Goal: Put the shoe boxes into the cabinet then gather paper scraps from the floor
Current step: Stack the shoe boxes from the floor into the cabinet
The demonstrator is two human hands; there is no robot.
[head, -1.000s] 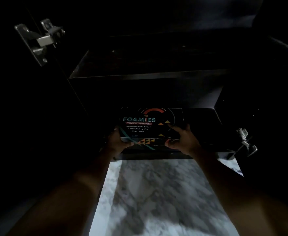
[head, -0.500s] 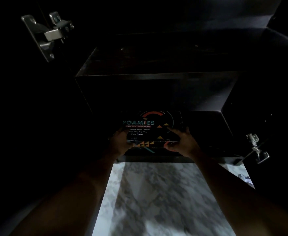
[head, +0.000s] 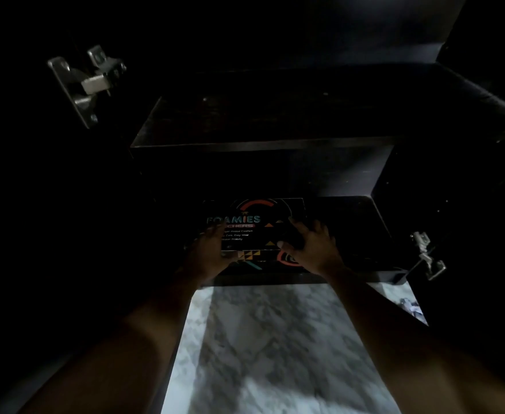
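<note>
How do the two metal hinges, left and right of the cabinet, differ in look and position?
The left hinge sits high, above the upper shelf; the right hinge sits low, level with the shoe box. The left hinge looks bigger in the picture and shows a long mounting plate; the right hinge looks smaller and dimmer. Both are silver metal.

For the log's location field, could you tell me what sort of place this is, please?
Probably a home: a dark floor-level cabinet with metal door hinges, a shoe box on its bottom shelf, marble flooring.
</note>
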